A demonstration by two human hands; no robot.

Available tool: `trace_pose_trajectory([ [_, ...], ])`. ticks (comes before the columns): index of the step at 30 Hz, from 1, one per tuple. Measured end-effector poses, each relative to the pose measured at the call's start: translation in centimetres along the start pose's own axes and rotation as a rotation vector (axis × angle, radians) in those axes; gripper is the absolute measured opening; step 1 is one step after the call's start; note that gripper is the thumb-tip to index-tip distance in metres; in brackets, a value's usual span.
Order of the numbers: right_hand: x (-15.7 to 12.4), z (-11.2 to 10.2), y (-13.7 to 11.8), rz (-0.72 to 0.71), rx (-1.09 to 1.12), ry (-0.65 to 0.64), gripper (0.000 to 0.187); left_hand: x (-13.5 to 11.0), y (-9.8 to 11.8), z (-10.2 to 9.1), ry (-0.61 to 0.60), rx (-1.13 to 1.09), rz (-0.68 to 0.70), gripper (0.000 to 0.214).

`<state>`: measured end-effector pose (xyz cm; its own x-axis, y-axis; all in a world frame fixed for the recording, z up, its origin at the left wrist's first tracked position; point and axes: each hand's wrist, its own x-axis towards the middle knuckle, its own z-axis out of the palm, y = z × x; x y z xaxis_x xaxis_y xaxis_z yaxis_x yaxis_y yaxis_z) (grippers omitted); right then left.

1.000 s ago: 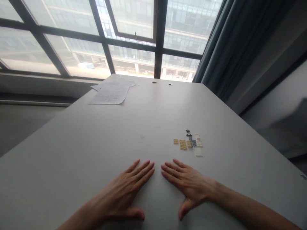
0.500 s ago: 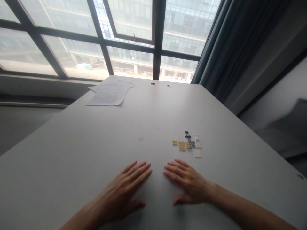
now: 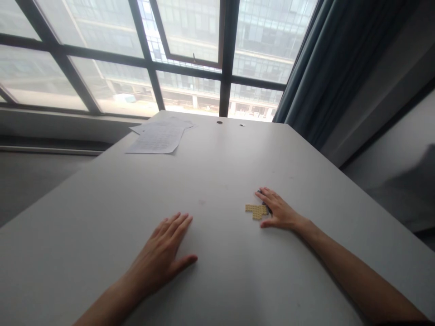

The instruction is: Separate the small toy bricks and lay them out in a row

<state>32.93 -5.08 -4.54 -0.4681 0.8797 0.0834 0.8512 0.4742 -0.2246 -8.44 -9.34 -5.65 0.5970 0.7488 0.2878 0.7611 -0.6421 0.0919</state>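
Observation:
My left hand (image 3: 162, 253) lies flat and open on the white table (image 3: 217, 172), fingers stretched forward, holding nothing. My right hand (image 3: 279, 210) reaches out over a small cluster of toy building pieces and covers most of them. Its fingers curve down onto the pieces; I cannot see whether they grip one. Two tan studded plates (image 3: 255, 210) show just left of the hand, and a dark piece (image 3: 260, 192) peeks out by the fingertips.
Printed paper sheets (image 3: 157, 137) lie at the far left of the table near the window. Two small round holes (image 3: 219, 122) mark the far edge. A dark curtain (image 3: 326, 68) hangs at the right. The table's right edge runs diagonally beside my right arm.
My right hand moved forward from beside the left hand onto the cluster of pieces, hiding the grey and white ones. My left hand stayed flat, slightly shifted.

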Motion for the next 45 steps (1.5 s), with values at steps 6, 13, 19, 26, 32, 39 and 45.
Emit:
trace_pose_trajectory([
  [6,7.0,1.4,-7.6,-0.294,0.104,-0.068,0.095,0.3,-1.2,0.4,-0.036,0.006,-0.048,0.105],
  [13,12.6,3.5,-17.4,-0.43,0.423,-0.013,0.085,0.5,-3.9,-0.3,-0.052,0.02,-0.161,0.109],
  [19,10.8,3.3,-16.8,-0.37,0.242,-0.066,0.103,0.0,-5.2,-0.7,-0.098,0.008,-0.159,0.102],
  [26,11.6,4.1,-18.0,-0.374,0.089,-0.096,0.085,0.6,-6.3,-1.0,-0.065,-0.049,-0.174,0.07],
  [32,16.0,5.0,-20.0,-0.397,0.061,-0.089,0.077,0.2,-7.8,-1.4,0.02,-0.096,-0.227,0.054],
  [39,16.3,5.3,-20.2,-0.291,0.092,0.01,0.067,-0.5,-9.1,-1.8,0.026,-0.032,-0.29,0.075],
  [45,15.1,6.2,-20.5,-0.164,0.077,0.079,0.05,-0.2,-8.9,-1.6,-0.072,0.03,-0.28,0.072],
])
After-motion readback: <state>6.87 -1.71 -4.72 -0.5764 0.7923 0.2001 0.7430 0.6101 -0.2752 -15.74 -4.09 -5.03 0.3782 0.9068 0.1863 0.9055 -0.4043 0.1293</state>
